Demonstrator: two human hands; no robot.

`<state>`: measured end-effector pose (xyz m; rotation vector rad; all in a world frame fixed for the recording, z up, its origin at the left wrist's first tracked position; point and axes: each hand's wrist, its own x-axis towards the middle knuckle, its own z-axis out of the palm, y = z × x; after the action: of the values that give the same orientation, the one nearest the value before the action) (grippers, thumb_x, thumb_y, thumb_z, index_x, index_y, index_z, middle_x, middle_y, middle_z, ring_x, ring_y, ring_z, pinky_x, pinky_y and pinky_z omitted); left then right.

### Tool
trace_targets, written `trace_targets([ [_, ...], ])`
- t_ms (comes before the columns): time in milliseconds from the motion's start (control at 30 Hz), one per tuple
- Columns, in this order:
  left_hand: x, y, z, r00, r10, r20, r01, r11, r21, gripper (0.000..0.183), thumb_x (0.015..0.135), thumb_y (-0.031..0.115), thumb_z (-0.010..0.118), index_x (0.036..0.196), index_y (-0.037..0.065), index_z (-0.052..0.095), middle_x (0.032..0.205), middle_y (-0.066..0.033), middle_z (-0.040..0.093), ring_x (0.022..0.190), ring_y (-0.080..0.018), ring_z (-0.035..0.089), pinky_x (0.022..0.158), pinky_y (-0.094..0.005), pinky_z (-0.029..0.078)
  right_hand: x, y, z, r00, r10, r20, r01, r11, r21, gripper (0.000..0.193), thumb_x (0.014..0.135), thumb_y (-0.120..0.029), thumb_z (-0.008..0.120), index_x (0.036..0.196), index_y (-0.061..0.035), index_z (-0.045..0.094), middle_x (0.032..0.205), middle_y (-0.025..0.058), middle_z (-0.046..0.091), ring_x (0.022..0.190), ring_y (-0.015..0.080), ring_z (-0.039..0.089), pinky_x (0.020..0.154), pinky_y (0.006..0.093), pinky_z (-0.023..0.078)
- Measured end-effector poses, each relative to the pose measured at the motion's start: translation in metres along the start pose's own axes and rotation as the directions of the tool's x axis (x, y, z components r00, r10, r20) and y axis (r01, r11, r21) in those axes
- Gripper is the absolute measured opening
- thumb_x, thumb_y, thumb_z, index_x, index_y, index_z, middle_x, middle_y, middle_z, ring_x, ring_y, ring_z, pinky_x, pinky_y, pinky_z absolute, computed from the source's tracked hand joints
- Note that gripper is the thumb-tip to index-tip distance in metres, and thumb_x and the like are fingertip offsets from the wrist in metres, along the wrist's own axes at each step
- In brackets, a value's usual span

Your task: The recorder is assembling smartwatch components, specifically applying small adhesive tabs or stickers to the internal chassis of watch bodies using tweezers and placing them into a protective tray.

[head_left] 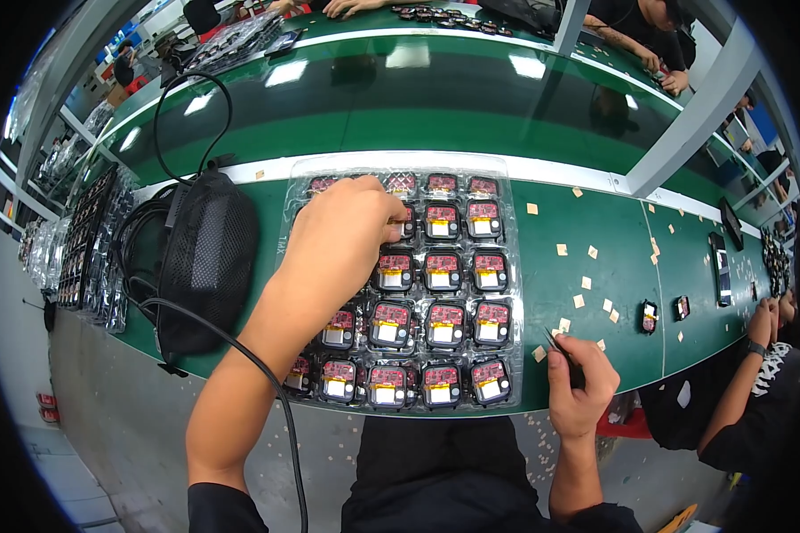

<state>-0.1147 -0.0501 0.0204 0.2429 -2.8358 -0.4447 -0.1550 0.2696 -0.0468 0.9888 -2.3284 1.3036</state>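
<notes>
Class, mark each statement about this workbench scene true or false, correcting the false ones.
1. The person's left hand reaches over a clear plastic tray. True.
2. The person's right hand is empty. False: it holds a slim, dark, pointed tool.
3. A black mesh bag is right of the tray. False: the bag is left of it.
4. Small tan square pieces lie scattered on the green tabletop. True.
5. The tray holds square black-framed modules with red circuit boards. True.
</notes>
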Motion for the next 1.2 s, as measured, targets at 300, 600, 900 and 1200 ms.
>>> trace_targets([
  [300,-0.011,0.006,-0.006,0.999,0.036,-0.023,-0.038,0.993,-0.114,0.025,0.086,0.011,0.072,0.11,0.0,0.073,0.113,-0.0155,0.066,0.107,-0.0353,0.063,0.092,-0.041,0.05,-0.005,-0.002,-0.013,0.998,0.022,-0.058,-0.024,0.999,-0.033,0.01,0.087,0.001,0.073,0.094,0.0028,0.067,0.085,0.0144,0.071,0.071,0.0243,0.068,0.063,0.0305,0.052],
  [600,-0.065,0.044,-0.021,0.931,0.275,-0.239,-0.307,0.945,-0.11,0.043,0.07,0.015,0.086,0.109,0.003,0.072,0.121,-0.0163,0.063,0.117,-0.04,0.061,0.097,-0.0494,0.051,0.015,0.051,-0.078,0.941,0.145,-0.306,-0.3,0.776,-0.555,0.026,0.089,-0.011,0.073,0.107,-0.002,0.057,0.097,0.0137,0.058,0.076,0.0306,0.06,0.065,0.0368,0.049],
  [900,-0.108,0.068,-0.013,0.871,0.455,-0.185,-0.44,0.554,-0.707,0.025,0.079,0.019,0.086,0.101,0.008,0.08,0.113,-0.0174,0.069,0.104,-0.0324,0.071,0.085,-0.0398,0.059,0.02,0.07,-0.072,0.898,0.35,-0.265,-0.437,0.777,-0.453,0.029,0.084,-0.008,0.079,0.093,-0.0015,0.052,0.093,0.0131,0.066,0.068,0.025,0.06,0.063,0.035,0.047],
  [1200,-0.121,0.095,0.002,0.996,0.061,0.063,0.059,0.059,-0.996,0.046,0.086,0.01,0.081,0.126,-0.005,0.063,0.133,-0.017,0.056,0.117,-0.026,0.061,0.099,-0.0371,0.05,0.007,-0.04,-0.031,0.997,0.058,0.047,-0.074,0.837,0.542,0.05,0.068,-0.015,0.096,0.082,-0.0082,0.049,0.111,0.0253,0.07,0.059,0.0067,0.05,0.061,0.0243,0.05],
])
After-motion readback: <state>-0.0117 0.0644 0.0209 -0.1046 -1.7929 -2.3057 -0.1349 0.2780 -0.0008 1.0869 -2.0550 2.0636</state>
